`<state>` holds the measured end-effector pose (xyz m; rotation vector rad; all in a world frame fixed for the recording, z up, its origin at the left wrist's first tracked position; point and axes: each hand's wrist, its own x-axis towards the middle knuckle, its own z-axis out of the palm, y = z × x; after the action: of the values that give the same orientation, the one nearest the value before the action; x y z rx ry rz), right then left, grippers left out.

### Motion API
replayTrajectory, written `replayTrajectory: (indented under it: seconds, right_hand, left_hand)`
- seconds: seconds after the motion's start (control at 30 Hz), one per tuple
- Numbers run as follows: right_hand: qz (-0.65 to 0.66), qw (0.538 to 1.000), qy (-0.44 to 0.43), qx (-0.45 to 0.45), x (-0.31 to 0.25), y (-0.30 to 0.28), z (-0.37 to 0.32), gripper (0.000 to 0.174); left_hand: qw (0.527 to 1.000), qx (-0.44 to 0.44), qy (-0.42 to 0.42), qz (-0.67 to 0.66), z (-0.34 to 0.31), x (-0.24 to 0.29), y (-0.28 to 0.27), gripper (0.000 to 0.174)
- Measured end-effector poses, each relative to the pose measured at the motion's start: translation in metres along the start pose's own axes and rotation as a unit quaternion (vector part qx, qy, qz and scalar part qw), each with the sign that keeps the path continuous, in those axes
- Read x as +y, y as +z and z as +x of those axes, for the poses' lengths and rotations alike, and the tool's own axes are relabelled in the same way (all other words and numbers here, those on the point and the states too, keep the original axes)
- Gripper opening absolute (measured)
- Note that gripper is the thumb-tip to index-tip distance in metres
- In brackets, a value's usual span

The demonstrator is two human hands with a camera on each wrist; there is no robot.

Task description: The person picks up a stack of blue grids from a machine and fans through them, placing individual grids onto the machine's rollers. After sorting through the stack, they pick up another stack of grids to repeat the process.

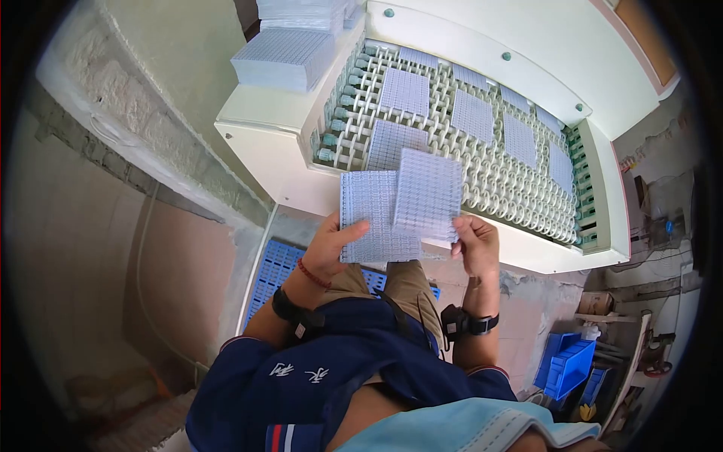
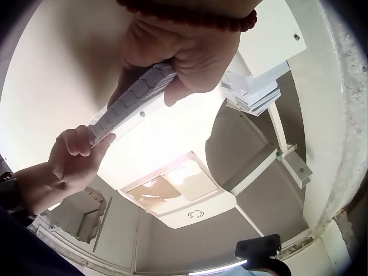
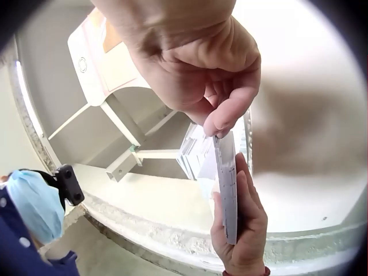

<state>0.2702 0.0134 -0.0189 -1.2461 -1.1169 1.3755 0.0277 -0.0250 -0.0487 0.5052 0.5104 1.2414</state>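
In the head view the left hand (image 1: 329,245) grips a stack of bluish patterned sheets (image 1: 365,218), thumb on top. The right hand (image 1: 477,242) pinches the lower right corner of one sheet (image 1: 429,188), which overlaps the stack's right part. Seen edge-on in the left wrist view, the stack (image 2: 129,103) sits between the left hand's (image 2: 178,54) thumb and fingers, with the right hand (image 2: 75,161) at its far end. The right wrist view shows the right hand's (image 3: 207,75) thumb and fingertip at the stack's (image 3: 228,195) upper end, the left hand (image 3: 244,230) below.
Beyond the hands is a white machine (image 1: 301,169) with a roller bed (image 1: 482,177) carrying several similar sheets (image 1: 404,92). Taller stacks (image 1: 282,60) stand on its left end. A blue pallet (image 1: 275,275) lies on the floor; blue bins (image 1: 570,368) are at lower right.
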Motion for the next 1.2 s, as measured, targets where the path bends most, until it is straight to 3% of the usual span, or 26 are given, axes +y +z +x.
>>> replayTrajectory:
  seconds: [0.1, 0.2, 0.23, 0.3, 0.33, 0.4, 0.53, 0.6, 0.67, 0.73, 0.83, 0.93, 1.0, 1.07, 1.13, 1.2]
  right_hand:
    - [-0.056, 0.995, -0.054, 0.071, -0.012, -0.039, 0.025, 0.022]
    - [-0.308, 0.938, -0.05, 0.152, -0.016, -0.057, 0.047, 0.024]
    - [-0.306, 0.938, -0.051, 0.158, -0.016, -0.065, 0.048, 0.024]
    - [-0.385, 0.882, -0.159, 0.221, -0.018, -0.08, 0.052, 0.023]
    - [-0.329, 0.912, -0.111, 0.218, -0.031, -0.084, 0.046, 0.023]
    - [-0.289, 0.922, -0.101, 0.236, -0.032, -0.117, 0.047, 0.023]
    - [-0.342, 0.896, -0.087, 0.27, -0.034, -0.16, 0.041, 0.022]
    - [-0.47, 0.807, -0.14, 0.328, -0.031, -0.165, 0.038, 0.022]
    - [-0.45, 0.814, -0.133, 0.341, -0.033, -0.149, 0.027, 0.021]
    - [-0.323, 0.882, -0.159, 0.303, -0.022, -0.139, 0.022, 0.021]
    - [-0.139, 0.979, -0.112, 0.099, -0.013, -0.078, -0.001, 0.023]
    - [-0.052, 0.996, -0.015, -0.069, -0.001, -0.021, -0.02, 0.019]
    - [-0.052, 0.995, 0.033, -0.08, 0.004, -0.01, -0.021, 0.016]
    - [-0.049, 0.997, 0.027, -0.057, 0.001, -0.021, -0.017, 0.013]
    - [-0.007, 1.0, 0.001, -0.01, -0.006, -0.043, -0.012, 0.012]
    - [-0.008, 0.992, -0.087, 0.094, -0.008, -0.092, 0.0, 0.013]
  left_hand:
    - [0.999, 0.003, 0.015, -0.032, -0.004, 0.005, 0.0, 0.033]
    - [0.999, 0.015, 0.009, -0.038, -0.006, 0.001, -0.006, 0.034]
    - [0.999, 0.01, 0.006, -0.035, -0.006, 0.001, -0.007, 0.034]
    - [0.998, 0.017, -0.005, -0.057, -0.007, 0.001, -0.008, 0.034]
    - [0.998, 0.017, -0.009, -0.057, -0.009, 0.001, -0.008, 0.034]
    - [0.999, 0.021, -0.011, -0.045, -0.01, 0.003, -0.007, 0.034]
    - [1.0, -0.006, -0.01, -0.026, -0.006, 0.0, -0.005, 0.035]
    - [1.0, -0.013, -0.005, -0.004, 0.0, -0.004, -0.005, 0.034]
    - [1.0, -0.014, -0.002, 0.002, 0.003, -0.005, 0.004, 0.033]
    - [1.0, -0.012, -0.001, 0.01, 0.007, -0.007, 0.009, 0.033]
    - [1.0, -0.019, -0.006, -0.003, 0.015, -0.011, 0.015, 0.031]
    - [1.0, -0.01, -0.004, 0.018, 0.022, -0.015, 0.021, 0.031]
    - [0.999, 0.02, 0.009, 0.048, 0.021, -0.018, 0.026, 0.03]
    - [0.999, 0.017, 0.004, 0.037, 0.018, -0.014, 0.031, 0.03]
    - [1.0, 0.016, 0.002, 0.022, 0.015, -0.012, 0.028, 0.03]
    - [0.998, 0.053, 0.025, 0.013, 0.012, -0.009, 0.019, 0.029]
